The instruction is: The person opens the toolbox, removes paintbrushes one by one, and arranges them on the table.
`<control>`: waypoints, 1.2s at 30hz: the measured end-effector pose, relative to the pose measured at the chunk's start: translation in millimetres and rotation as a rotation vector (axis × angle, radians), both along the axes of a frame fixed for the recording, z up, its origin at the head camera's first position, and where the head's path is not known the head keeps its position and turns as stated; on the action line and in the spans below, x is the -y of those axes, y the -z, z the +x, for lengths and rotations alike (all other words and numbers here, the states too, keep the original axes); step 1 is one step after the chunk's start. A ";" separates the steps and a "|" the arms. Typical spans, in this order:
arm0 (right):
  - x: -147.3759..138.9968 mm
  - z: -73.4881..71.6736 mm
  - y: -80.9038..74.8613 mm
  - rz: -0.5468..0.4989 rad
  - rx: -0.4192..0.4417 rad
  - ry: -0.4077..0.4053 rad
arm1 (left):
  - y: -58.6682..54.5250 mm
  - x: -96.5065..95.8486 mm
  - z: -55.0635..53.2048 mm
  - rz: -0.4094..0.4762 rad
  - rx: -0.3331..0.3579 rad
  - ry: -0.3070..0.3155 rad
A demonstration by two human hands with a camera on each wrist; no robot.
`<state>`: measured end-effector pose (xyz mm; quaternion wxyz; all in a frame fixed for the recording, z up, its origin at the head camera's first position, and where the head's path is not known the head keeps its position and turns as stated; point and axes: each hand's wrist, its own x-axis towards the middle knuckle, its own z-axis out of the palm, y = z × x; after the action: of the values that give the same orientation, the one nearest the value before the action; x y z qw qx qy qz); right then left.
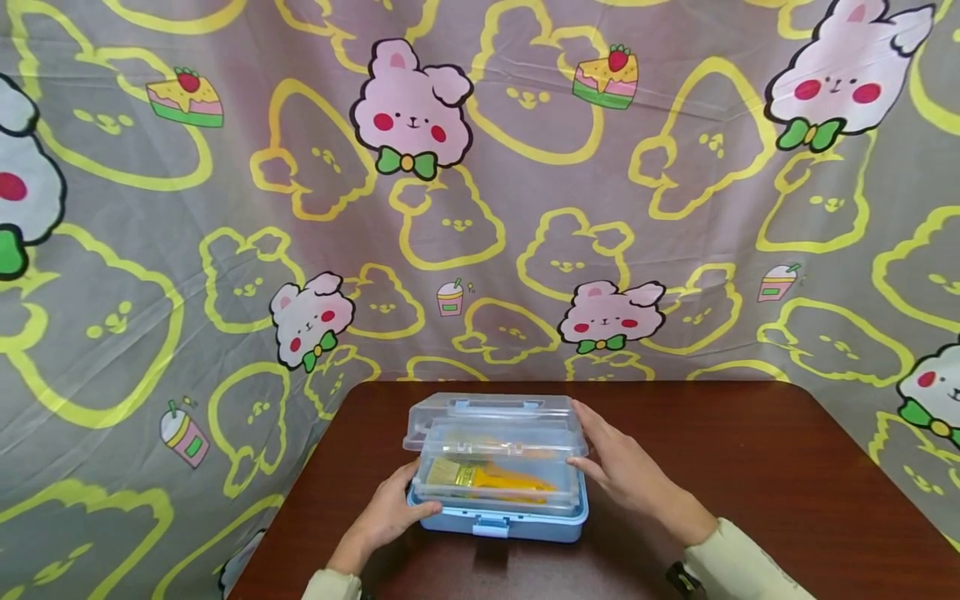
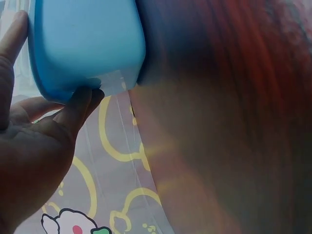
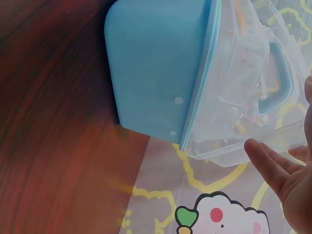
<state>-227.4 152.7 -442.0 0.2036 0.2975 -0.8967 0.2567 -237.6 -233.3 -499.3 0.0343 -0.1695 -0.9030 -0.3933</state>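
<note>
A light blue storage box (image 1: pixel 540 529) stands on the table, its clear lid (image 1: pixel 427 412) raised and tilted back. Inside, a clear tray (image 1: pixel 573 496) holds a paintbrush (image 1: pixel 487 479) with pale bristles and an orange handle. My left hand (image 1: pixel 390 508) grips the box's left end, thumb on the front rim and fingers bent against the end wall, as the left wrist view shows. At the lid's right end is my right hand (image 1: pixel 630 475), fingers extended and spread. In the right wrist view its fingertips (image 3: pixel 253 146) meet or nearly meet the lid's edge.
The dark brown wooden table (image 1: pixel 735 467) extends on both sides of the box. A patterned cloth (image 1: pixel 525 183) hangs behind and beside the table. A blue handle (image 3: pixel 282 80) is fixed to the lid, and a latch (image 1: pixel 491 527) sits at the box's front.
</note>
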 end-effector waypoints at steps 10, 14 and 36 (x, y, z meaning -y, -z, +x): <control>-3.0 -10.1 -6.8 -0.030 0.043 0.016 | -5.0 -4.1 -1.8 0.005 0.086 -0.036; -3.3 -14.5 -8.8 -0.042 0.053 0.017 | -5.6 -4.3 -1.6 0.016 0.114 -0.041; -7.0 -32.3 -19.2 -0.079 0.090 0.024 | -8.2 -4.9 1.1 0.023 0.205 -0.038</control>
<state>-259.8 159.7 -422.8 0.1777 0.2667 -0.8977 0.3024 -236.5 -228.4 -491.1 -0.0486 -0.1108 -0.9002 -0.4184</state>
